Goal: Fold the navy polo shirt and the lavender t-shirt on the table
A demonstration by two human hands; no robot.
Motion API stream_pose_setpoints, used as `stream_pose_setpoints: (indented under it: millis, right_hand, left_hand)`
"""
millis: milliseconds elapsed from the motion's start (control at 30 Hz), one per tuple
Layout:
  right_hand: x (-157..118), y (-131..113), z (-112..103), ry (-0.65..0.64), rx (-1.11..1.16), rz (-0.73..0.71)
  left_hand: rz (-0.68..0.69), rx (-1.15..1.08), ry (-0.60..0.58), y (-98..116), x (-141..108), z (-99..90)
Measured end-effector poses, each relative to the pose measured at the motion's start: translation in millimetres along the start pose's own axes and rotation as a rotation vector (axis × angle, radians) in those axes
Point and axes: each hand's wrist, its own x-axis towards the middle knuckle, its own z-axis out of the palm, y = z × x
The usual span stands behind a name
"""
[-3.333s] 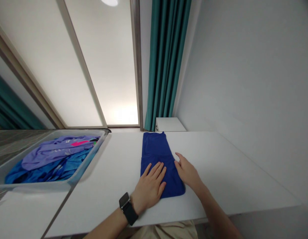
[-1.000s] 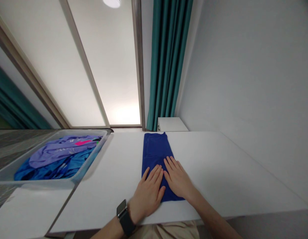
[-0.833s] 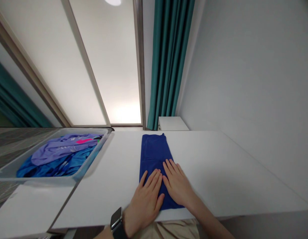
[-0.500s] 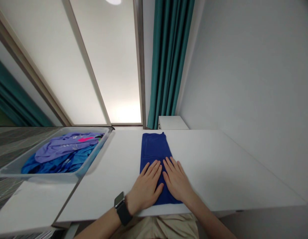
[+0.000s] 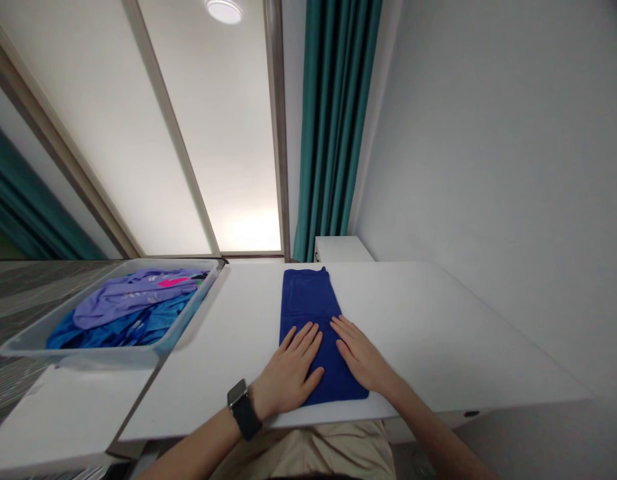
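A dark blue garment (image 5: 308, 297), folded into a long flat strip, lies on the white table (image 5: 228, 373) in front of me. My left hand (image 5: 292, 367) rests flat on its left edge, fingers stretched out and thumb spread. On the strip's right edge lies my right hand (image 5: 361, 353), its fingers extended together. Neither hand grips the cloth. Which kind of garment it is cannot be made out, since its details are folded away.
A clear plastic bin (image 5: 158, 347) stands to the left, holding a purple garment (image 5: 133, 297) and blue clothes (image 5: 108, 330). A white cabinet (image 5: 343, 249) is beyond the table's far edge. The wall (image 5: 488, 167) runs along the right.
My right hand has shifted slightly right towards the garment's edge, uncovering more cloth between the hands. My left hand stays nearly in place. The camera view has tilted a little.
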Motion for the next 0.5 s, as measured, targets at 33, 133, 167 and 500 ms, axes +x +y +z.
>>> stream_pose_setpoints:
  millis: [33, 133, 167, 500]
  right_hand:
    - [-2.5, 2.0, -4.0, -0.001, 0.015, -0.014]
    - [-15.7, -1.2, -18.2, 0.005, 0.022, -0.054]
    - [-21.8, -4.9, -22.6, 0.001, 0.005, -0.075]
    - [-57.3, -22.2, -34.6, -0.172, -0.198, -0.295]
  left_hand:
    - [0.023, -0.01, -0.004, -0.5, -1.2, -3.9]
    - [0.127, -0.051, -0.011, 0.7, -10.0, -18.3]
    - [0.162, -0.066, -0.019, 2.0, -14.4, -22.4]
    - [0.24, -0.064, -0.043, 6.2, -40.1, -24.1]
